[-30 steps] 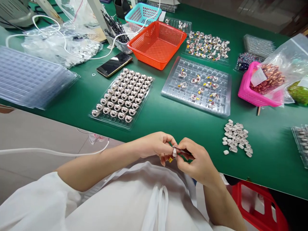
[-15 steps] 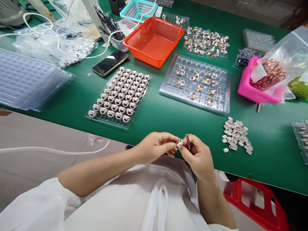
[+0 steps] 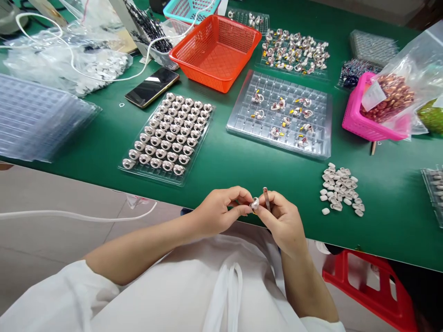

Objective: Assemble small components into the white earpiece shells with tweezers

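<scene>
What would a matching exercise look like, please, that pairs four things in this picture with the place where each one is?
Things
1. small pale rounded shell
2. thin brown tool
3. black smartphone
4. loose heap of small white caps

Places
A. flat on the green table, left of the orange plastic mesh basket
B. held in the right hand
C. on the bare table, to the right of both hands
D. pinched by the left hand

Pairs: 1-D, 2-B, 3-A, 4-C
</scene>
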The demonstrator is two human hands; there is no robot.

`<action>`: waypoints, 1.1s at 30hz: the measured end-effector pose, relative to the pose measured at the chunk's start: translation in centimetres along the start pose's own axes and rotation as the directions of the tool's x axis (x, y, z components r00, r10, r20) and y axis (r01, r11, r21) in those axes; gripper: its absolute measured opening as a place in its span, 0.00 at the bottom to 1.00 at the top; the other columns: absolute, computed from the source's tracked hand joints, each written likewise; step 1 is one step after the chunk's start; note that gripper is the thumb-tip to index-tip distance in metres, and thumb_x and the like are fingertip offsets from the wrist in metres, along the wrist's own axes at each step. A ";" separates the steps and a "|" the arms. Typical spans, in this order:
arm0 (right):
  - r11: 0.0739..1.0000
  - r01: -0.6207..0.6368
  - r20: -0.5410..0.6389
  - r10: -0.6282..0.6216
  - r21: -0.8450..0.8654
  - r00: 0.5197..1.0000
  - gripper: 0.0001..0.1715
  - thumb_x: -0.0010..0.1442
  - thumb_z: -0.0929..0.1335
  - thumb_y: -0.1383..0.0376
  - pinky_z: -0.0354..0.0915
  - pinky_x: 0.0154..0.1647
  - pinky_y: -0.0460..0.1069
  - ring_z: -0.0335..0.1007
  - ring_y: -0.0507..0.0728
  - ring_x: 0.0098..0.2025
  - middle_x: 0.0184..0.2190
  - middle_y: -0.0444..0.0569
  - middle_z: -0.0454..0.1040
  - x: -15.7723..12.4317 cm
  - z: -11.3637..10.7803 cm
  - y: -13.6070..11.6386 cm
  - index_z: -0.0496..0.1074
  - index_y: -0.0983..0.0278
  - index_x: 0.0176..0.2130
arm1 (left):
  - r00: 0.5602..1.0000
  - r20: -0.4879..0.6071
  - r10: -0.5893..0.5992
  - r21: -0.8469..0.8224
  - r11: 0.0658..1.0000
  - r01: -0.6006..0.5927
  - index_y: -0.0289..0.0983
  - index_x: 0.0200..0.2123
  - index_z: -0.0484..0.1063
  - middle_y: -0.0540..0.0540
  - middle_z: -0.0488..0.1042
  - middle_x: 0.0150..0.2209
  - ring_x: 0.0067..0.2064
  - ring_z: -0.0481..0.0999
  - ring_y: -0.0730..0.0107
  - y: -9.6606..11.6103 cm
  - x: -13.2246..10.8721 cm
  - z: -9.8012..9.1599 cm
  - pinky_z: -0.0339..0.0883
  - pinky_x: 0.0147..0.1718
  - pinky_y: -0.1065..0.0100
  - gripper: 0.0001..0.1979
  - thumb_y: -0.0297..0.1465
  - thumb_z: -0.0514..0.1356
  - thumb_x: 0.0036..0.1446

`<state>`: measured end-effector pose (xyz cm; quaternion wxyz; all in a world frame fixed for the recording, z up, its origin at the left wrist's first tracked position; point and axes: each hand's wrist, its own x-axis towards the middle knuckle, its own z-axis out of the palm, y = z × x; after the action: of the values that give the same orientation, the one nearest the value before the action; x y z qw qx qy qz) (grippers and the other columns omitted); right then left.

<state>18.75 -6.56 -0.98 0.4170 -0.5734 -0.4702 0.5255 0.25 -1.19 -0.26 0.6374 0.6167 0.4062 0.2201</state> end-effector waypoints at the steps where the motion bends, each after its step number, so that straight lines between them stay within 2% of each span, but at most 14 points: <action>1: 1.000 0.001 -0.005 -0.001 -0.007 1.000 0.06 0.63 0.70 0.61 0.62 0.30 0.46 0.64 0.52 0.29 0.28 0.44 0.72 0.0 0.0 0.0 0.73 0.61 0.34 | 0.999 -0.005 0.032 0.061 0.998 -0.031 0.38 0.39 0.76 0.47 0.82 0.38 0.38 0.82 0.68 0.0 -0.1 0.0 0.74 0.41 0.70 0.04 0.30 0.62 0.61; 4: 0.998 0.019 0.000 -0.019 -0.052 1.000 0.06 0.63 0.70 0.61 0.62 0.30 0.47 0.63 0.52 0.29 0.27 0.43 0.71 0.0 -0.1 0.1 0.73 0.61 0.34 | 0.997 0.000 0.077 0.162 0.984 -0.076 0.39 0.40 0.77 0.47 0.83 0.39 0.41 0.83 0.66 0.1 -0.1 -0.2 0.74 0.42 0.70 0.05 0.30 0.61 0.63; 8: 0.995 0.046 0.038 -0.042 -0.094 0.998 0.06 0.65 0.70 0.61 0.62 0.31 0.46 0.64 0.52 0.29 0.27 0.42 0.71 0.0 -0.5 0.0 0.74 0.60 0.35 | 0.999 0.004 0.049 0.180 0.982 -0.049 0.39 0.39 0.77 0.48 0.84 0.39 0.40 0.83 0.66 0.3 -0.1 -0.4 0.74 0.42 0.70 0.05 0.31 0.61 0.63; 12: 0.985 0.092 0.029 -0.089 -0.149 0.996 0.08 0.66 0.69 0.61 0.62 0.30 0.47 0.65 0.52 0.29 0.29 0.44 0.72 -0.1 -0.6 -0.4 0.75 0.61 0.35 | 1.000 -0.006 0.020 0.125 0.992 -0.019 0.38 0.40 0.78 0.48 0.83 0.38 0.39 0.83 0.67 0.1 0.0 -0.3 0.75 0.42 0.70 0.06 0.31 0.62 0.62; 16: 0.949 0.192 0.011 -0.196 -0.251 0.981 0.06 0.66 0.68 0.65 0.62 0.28 0.46 0.66 0.51 0.29 0.31 0.45 0.74 -0.1 -0.5 -0.7 0.76 0.60 0.36 | 0.999 -0.026 -0.024 -0.018 1.000 0.024 0.37 0.40 0.77 0.47 0.82 0.37 0.36 0.82 0.69 -0.1 0.0 -0.1 0.76 0.40 0.70 0.06 0.31 0.63 0.61; 19: 0.884 0.316 0.029 -0.327 -0.344 0.945 0.07 0.65 0.68 0.68 0.64 0.28 0.46 0.68 0.52 0.30 0.34 0.46 0.75 -0.1 -0.6 -0.6 0.77 0.59 0.39 | 0.994 -0.036 -0.101 -0.160 0.983 0.094 0.36 0.39 0.76 0.48 0.81 0.34 0.35 0.82 0.69 0.0 0.1 0.0 0.77 0.40 0.69 0.07 0.32 0.65 0.59; 22: 0.783 0.447 0.086 -0.457 -0.432 0.885 0.11 0.65 0.67 0.71 0.67 0.29 0.47 0.70 0.52 0.31 0.37 0.49 0.75 -0.1 -0.9 -0.2 0.77 0.58 0.44 | 0.986 -0.031 -0.163 -0.284 0.947 0.148 0.35 0.37 0.76 0.49 0.80 0.32 0.33 0.81 0.70 0.3 0.3 -0.1 0.78 0.38 0.68 0.09 0.33 0.68 0.56; 25: 0.683 0.527 0.165 -0.523 -0.507 0.836 0.13 0.65 0.67 0.72 0.70 0.33 0.48 0.74 0.54 0.36 0.38 0.50 0.76 0.0 -1.1 0.0 0.75 0.57 0.46 | 0.980 -0.008 -0.197 -0.367 0.912 0.180 0.34 0.36 0.77 0.48 0.81 0.32 0.33 0.80 0.71 0.5 0.5 -0.2 0.78 0.38 0.68 0.11 0.34 0.71 0.53; 27: 0.657 0.549 0.191 -0.536 -0.516 0.822 0.13 0.64 0.67 0.73 0.71 0.35 0.49 0.75 0.55 0.38 0.38 0.50 0.77 0.1 -1.2 0.1 0.75 0.57 0.45 | 0.978 0.010 -0.210 -0.400 0.895 0.196 0.33 0.36 0.77 0.48 0.81 0.32 0.33 0.80 0.70 0.5 0.5 -0.2 0.78 0.39 0.66 0.13 0.35 0.72 0.52; 30: 0.686 0.550 0.180 -0.536 -0.476 0.825 0.12 0.63 0.67 0.73 0.71 0.34 0.48 0.75 0.54 0.36 0.38 0.49 0.78 0.2 -1.1 -0.2 0.74 0.58 0.42 | 0.977 0.026 -0.211 -0.417 0.886 0.203 0.33 0.36 0.77 0.47 0.81 0.32 0.33 0.81 0.69 0.4 0.4 -0.2 0.79 0.40 0.65 0.15 0.37 0.73 0.51; 33: 0.790 0.484 0.139 -0.468 -0.377 0.872 0.09 0.63 0.67 0.73 0.68 0.29 0.46 0.72 0.52 0.32 0.37 0.48 0.77 0.2 -0.9 -0.7 0.74 0.59 0.40 | 0.982 0.016 -0.186 -0.377 0.909 0.178 0.34 0.36 0.77 0.48 0.81 0.31 0.34 0.81 0.69 0.4 0.1 -0.2 0.79 0.41 0.66 0.12 0.35 0.71 0.53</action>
<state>19.60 -6.18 -0.21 0.4004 -0.4990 -0.7046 0.3069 0.22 -0.88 0.08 0.7575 0.4401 0.4185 0.2396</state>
